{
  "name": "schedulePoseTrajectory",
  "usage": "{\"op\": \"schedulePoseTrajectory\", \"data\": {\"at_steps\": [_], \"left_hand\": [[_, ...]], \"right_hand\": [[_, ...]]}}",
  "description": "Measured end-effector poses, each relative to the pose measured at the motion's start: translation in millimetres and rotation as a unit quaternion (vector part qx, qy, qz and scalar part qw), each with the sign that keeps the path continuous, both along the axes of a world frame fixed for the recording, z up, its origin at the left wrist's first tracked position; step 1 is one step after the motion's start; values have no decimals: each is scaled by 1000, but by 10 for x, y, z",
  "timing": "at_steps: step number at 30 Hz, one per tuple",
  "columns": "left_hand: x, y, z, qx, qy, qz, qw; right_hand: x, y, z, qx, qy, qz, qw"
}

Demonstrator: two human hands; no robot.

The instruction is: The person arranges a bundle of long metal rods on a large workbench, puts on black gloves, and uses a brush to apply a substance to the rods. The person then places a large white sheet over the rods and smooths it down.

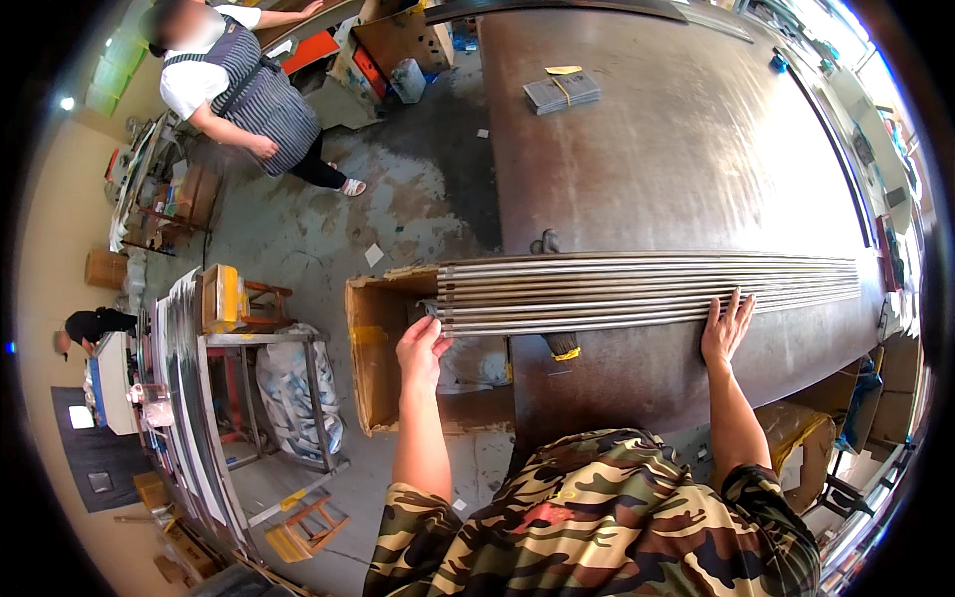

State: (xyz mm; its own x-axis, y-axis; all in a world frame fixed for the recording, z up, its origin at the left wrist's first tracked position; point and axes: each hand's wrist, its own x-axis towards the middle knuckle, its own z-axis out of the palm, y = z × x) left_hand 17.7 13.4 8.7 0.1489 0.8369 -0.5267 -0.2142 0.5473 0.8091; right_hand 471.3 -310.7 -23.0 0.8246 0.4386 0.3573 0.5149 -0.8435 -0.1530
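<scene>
A row of several long, thin metal tubes [617,289] lies side by side across the brown metal-topped table [637,179]. Their left ends reach past its edge, over an open cardboard box [370,383]. My left hand [422,353] pinches the left end of the nearest tube; its fingertips are partly hidden. Toward the right, my right hand [728,328] rests with fingers spread on the nearer tubes. Under the row sits a dark, glove-like item with a yellow edge [564,346], mostly covered.
A strapped grey bundle [562,92] lies farther back on the table. At upper left stands a person in a striped apron [254,95]; another person [99,326] is at far left. A metal frame rack [264,338], small stools [308,527] and a cardboard box [796,448] stand around.
</scene>
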Motion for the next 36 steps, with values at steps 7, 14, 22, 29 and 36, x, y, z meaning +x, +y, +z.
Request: {"op": "schedulePoseTrajectory", "data": {"at_steps": [7,14,22,29,36], "left_hand": [[8,-4,143,-54,-1,-32,998],[-7,11,37,-27,-31,-33,999],[-6,15,20,-29,-14,-44,998],[-23,19,-27,-21,-24,-50,998],[-28,56,56,-41,-35,-70,996]], "right_hand": [[-18,7,23,8,10,-9,1000],[-5,-2,10,14,13,-9,1000],[-9,2,11,16,27,-19,999],[-34,13,44,20,25,-17,999],[-24,-1,17,23,16,-13,1000]]}}
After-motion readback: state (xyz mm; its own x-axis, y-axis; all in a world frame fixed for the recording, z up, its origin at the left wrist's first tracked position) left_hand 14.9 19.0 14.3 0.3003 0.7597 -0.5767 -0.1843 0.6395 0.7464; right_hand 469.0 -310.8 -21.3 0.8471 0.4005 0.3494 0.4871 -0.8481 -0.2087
